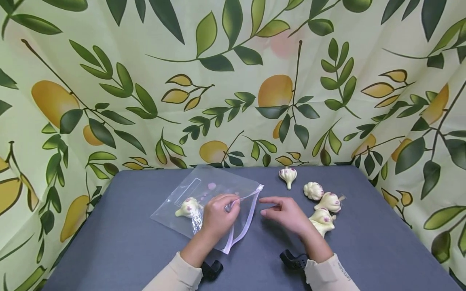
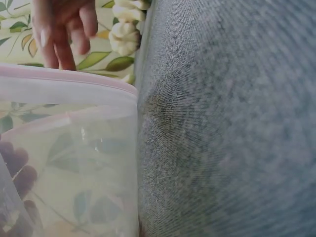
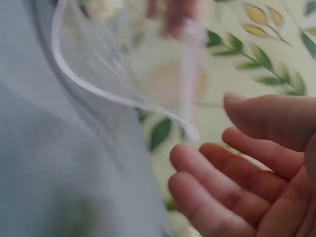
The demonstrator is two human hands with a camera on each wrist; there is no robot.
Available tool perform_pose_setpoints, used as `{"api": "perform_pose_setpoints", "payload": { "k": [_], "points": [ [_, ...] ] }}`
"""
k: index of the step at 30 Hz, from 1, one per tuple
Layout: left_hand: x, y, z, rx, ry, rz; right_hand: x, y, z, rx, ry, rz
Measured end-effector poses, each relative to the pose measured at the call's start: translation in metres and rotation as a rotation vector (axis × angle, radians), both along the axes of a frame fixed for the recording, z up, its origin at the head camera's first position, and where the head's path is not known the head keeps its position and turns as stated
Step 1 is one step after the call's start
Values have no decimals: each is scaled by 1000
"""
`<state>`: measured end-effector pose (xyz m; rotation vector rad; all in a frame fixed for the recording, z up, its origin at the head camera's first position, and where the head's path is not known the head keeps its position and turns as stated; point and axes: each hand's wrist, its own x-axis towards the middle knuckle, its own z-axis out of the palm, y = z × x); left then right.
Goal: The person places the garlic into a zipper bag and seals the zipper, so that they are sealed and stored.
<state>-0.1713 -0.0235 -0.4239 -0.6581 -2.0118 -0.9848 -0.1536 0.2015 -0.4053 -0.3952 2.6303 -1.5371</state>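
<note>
A clear zip bag [image 1: 218,182] with a white zip edge lies on the table, its mouth parted towards the right. Inside it rests one garlic bulb [image 1: 189,207]. My left hand [image 1: 220,214] pinches the upper lip of the bag between thumb and curled fingers, holding it raised. Just right of the mouth is my right hand [image 1: 285,214], its fingers loosely extended and nothing in them. In the right wrist view, the zip edge [image 3: 113,100] curves close to the right hand's fingertips [image 3: 182,155], and whether they touch cannot be told there.
Several garlic bulbs [image 1: 313,190] lie on the grey table [image 1: 145,250] beyond and beside the right hand, one partly hidden by its wrist. A single garlic bulb [image 1: 288,176] stands apart near the back edge. A leaf-and-fruit patterned cloth [image 1: 233,89] hangs behind the table.
</note>
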Motion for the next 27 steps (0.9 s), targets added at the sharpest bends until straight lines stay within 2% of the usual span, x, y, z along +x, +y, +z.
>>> {"api": "perform_pose_setpoints", "payload": {
  "k": [4,6,10,13,17,20,27],
  "points": [
    [-1,-3,-4,0,-10,-2,15,37,18,154,46,-105],
    [0,-4,-5,2,-23,-3,22,56,27,234,85,-130],
    [-2,-3,-6,5,-34,-12,32,89,39,391,96,-132],
    [-3,-2,-4,3,-30,-15,37,108,41,472,60,-138],
    [-5,-3,-1,0,-10,-21,42,120,42,507,20,-143],
    [-5,-3,-2,1,2,-22,43,121,42,493,-4,-115],
    [-4,-4,-2,2,-19,-17,41,113,38,482,-11,-31]
  ]
}}
